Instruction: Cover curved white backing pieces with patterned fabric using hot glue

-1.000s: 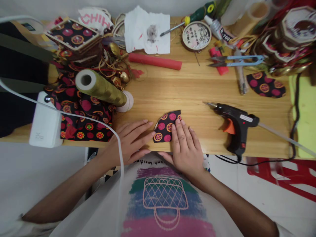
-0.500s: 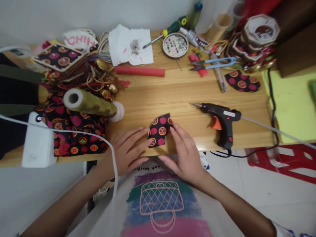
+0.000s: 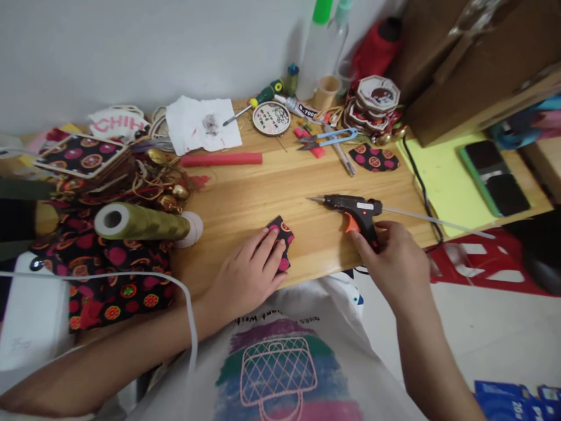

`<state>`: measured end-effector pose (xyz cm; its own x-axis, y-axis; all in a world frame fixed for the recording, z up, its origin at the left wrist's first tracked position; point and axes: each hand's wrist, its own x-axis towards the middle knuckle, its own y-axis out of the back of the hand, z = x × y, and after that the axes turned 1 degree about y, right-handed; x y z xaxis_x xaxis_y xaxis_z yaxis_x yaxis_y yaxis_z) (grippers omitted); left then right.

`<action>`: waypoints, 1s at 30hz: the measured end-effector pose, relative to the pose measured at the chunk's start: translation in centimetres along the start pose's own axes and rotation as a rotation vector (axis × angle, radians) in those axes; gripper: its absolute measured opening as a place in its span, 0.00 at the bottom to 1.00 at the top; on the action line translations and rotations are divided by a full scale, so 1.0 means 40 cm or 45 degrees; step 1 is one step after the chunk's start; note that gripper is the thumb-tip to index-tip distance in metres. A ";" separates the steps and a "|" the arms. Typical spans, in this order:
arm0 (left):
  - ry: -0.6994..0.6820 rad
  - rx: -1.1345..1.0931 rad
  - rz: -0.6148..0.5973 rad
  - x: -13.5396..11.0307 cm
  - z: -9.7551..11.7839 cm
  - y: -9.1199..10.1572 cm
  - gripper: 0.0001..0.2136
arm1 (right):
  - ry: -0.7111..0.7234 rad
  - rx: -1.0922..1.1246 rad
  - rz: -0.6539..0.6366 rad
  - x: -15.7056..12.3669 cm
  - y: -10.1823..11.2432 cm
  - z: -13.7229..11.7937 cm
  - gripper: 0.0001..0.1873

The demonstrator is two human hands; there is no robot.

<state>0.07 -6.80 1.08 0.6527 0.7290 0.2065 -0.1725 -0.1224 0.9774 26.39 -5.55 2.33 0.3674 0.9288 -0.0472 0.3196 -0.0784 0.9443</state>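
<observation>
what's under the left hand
The left hand lies flat on a small patterned fabric piece on the wooden table; only its right edge shows, the rest is covered.

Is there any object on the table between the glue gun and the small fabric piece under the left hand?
Nothing visible: bare wood lies between the glue gun, touched by the right hand, and the fabric piece under the left hand.

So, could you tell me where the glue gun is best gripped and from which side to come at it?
Probably by the handle. The glue gun lies on its side on the table, metal nozzle pointing left, glue stick trailing right, handle angled toward the near edge. Coming from the near side, as the right hand at the handle does, seems best and keeps fingers off the nozzle.
</observation>
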 end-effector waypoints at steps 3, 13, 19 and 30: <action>0.062 0.066 0.096 0.015 0.042 -0.001 0.17 | -0.018 0.009 -0.066 0.011 0.010 -0.014 0.22; 0.316 -0.012 0.124 0.034 0.095 0.004 0.19 | -0.005 0.028 -0.086 0.025 0.017 -0.019 0.19; 0.299 -0.007 0.129 0.023 0.092 -0.017 0.20 | -0.017 0.079 -0.058 0.020 0.017 -0.015 0.19; 0.288 -0.065 -0.002 0.018 0.083 -0.022 0.23 | 0.736 0.250 0.157 -0.049 0.010 -0.088 0.11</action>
<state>3.15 -8.40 0.54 0.4720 0.8623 0.1838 -0.2126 -0.0910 0.9729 22.72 -6.10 3.93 -0.1032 0.9501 0.2945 0.4797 -0.2118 0.8515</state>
